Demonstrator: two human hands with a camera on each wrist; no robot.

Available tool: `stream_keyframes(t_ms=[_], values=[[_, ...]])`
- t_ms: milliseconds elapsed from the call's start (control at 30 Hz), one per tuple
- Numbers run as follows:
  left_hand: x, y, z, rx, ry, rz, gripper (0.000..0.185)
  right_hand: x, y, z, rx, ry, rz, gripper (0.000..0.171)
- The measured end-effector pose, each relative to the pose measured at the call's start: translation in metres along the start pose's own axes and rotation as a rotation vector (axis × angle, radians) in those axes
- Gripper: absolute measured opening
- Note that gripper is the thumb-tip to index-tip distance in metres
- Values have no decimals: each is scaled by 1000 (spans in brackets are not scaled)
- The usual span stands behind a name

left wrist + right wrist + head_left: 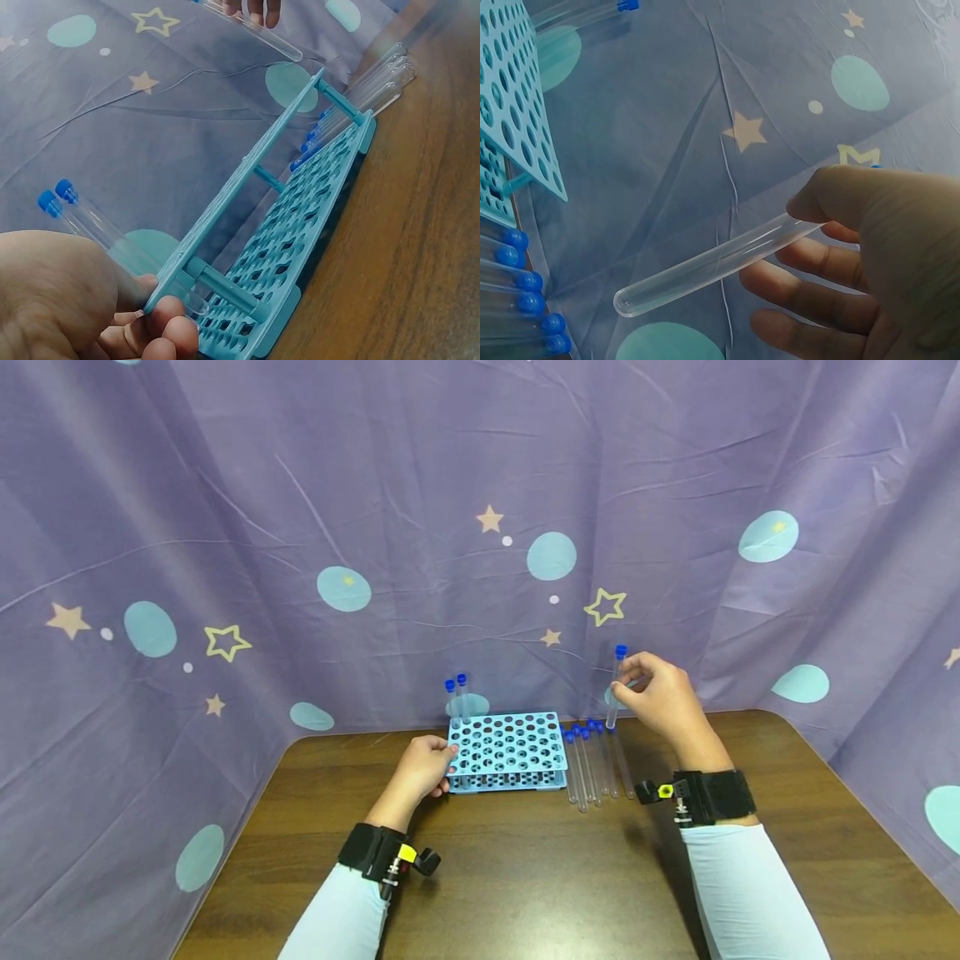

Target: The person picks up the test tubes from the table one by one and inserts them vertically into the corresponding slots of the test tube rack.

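Observation:
A light-blue test tube rack stands on the table, and two blue-capped test tubes are upright in its back left corner. My left hand grips the rack's left end, thumb on the upper plate and fingers curled beneath it, as the left wrist view shows. To the right of the rack, my right hand pinches a clear test tube with a blue cap near its upper end. That tube hangs nearly upright in the air, above several capped test tubes lying side by side on the table.
The brown wooden table extends toward me from the rack. Behind its back edge hangs a purple curtain printed with stars and blue ovals. The lying tubes are close against the rack's right end.

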State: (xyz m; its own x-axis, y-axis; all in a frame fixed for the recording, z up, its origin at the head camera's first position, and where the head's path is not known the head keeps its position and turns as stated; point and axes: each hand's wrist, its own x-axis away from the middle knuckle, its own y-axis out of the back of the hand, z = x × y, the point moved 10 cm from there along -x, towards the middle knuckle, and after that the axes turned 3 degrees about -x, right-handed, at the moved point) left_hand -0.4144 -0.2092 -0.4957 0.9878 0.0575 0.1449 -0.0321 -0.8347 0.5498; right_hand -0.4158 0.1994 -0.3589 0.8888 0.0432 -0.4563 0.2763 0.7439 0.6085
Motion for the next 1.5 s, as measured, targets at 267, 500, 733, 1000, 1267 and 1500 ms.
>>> stream_keyframes(t_ms=[267,500,733,1000,1267,1500], values=[[-1,1,0,-10,-5,-8,40,-2,-8,8,-35,32,-12,26],[-2,0,1,-5,3,5,42,-4,-15,16,-60,55,-33,26],[-2,1,-2,-4,7,-15,38,-5,-29,31,-87,81,-9,26],[1,1,-4,-17,4,-23,36,-9,-53,47,-125,85,40,31],[1,1,-6,-20,-8,-17,34,-22,-71,75,-177,126,35,25],[2,4,-2,-26,0,-18,34,-35,-93,93,-213,118,66,24]])
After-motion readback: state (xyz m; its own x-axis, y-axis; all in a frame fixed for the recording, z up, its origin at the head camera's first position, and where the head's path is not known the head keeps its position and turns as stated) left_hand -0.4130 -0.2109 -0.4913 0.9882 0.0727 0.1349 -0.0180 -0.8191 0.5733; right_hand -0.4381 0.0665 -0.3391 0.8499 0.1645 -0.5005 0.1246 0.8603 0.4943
